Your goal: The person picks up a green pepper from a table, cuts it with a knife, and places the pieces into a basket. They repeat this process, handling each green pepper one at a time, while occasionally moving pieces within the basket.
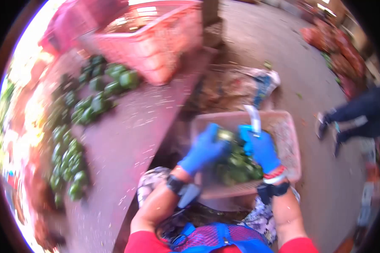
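Observation:
Both hands wear blue gloves and are over a pink crate (294, 147) that holds green peppers (236, 166). My left hand (207, 147), smeared by motion, has its fingers closed around a pale green pepper (226, 135) above the crate's left part. My right hand (261, 147) is at the crate's right part, with its fingers wrapped round a knife whose whitish blade (253, 118) points up and away. More blue glove shows beside the knife, over the peppers.
Green peppers (67, 160) lie in groups on a purplish tabletop (118, 147) at the left. Stacked pink crates (156, 46) stand at its far end. Beyond my crate lies a crumpled sack (228, 86). A person's legs (359, 114) and red sacks (337, 46) are at the right.

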`<action>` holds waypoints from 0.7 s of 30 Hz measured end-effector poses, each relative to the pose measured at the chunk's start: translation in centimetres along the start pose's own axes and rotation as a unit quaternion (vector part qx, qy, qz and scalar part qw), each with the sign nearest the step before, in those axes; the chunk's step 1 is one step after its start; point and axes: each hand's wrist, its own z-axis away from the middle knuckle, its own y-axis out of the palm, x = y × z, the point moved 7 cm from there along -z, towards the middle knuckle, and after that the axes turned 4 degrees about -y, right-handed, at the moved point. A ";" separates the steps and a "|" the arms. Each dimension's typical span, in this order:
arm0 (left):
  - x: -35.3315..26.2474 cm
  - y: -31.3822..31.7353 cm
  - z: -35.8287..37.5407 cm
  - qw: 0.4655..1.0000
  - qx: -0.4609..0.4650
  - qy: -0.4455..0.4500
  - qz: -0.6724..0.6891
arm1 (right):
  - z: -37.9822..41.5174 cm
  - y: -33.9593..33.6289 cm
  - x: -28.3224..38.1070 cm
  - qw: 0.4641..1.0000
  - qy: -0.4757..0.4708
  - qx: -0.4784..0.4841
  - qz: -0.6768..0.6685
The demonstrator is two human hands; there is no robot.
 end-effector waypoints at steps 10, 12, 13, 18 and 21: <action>-0.6 -29.0 33.4 0.900 -0.167 -0.365 -0.173 | -2.3 -3.4 -4.0 0.996 0.076 -0.018 -0.034; 1.6 -28.0 41.2 0.845 -0.060 -0.528 -0.063 | -2.6 -3.1 -4.0 0.997 0.068 -0.018 -0.020; 3.1 -28.7 43.6 0.822 -0.062 -0.566 -0.018 | -2.4 -2.4 -3.8 0.998 0.059 -0.015 -0.022; 10.1 -39.3 49.5 0.790 -0.200 -0.524 -0.248 | -2.8 0.3 -6.3 0.992 0.102 0.026 -0.074; 9.1 -43.5 47.4 0.726 -0.419 -0.456 -0.298 | -2.5 1.2 -5.9 0.994 0.096 0.029 -0.049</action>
